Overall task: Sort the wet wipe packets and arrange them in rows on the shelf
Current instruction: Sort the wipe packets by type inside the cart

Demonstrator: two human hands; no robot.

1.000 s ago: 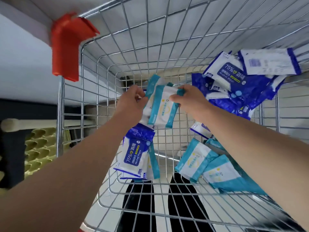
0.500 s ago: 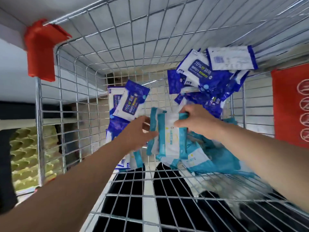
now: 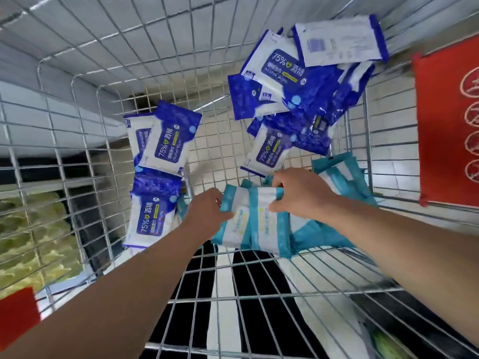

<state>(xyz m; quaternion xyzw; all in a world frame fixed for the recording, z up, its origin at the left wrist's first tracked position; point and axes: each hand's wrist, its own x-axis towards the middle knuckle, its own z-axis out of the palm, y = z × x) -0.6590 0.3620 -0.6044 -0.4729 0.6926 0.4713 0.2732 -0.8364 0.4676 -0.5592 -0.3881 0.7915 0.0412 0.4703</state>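
Observation:
Inside a wire shopping cart (image 3: 108,161) lie teal and dark blue wet wipe packets. My left hand (image 3: 207,213) and my right hand (image 3: 298,195) both grip a small stack of teal-and-white packets (image 3: 256,224) low in the cart, near its front. More teal packets (image 3: 337,174) lie under and to the right of the stack. Dark blue alcohol wipe packets form a pile at the back right (image 3: 298,81) and a group at the left (image 3: 166,141), with another (image 3: 153,216) below it.
The cart's wire walls close in on all sides. A red panel (image 3: 448,120) hangs on the right wall. Black and white floor stripes (image 3: 228,294) show through the front grid. Yellow-green trays (image 3: 31,234) lie outside on the left.
Both hands have carried the teal stack downward and toward the front of the cart. The camera has tilted, so the blue packets at the left now show in full.

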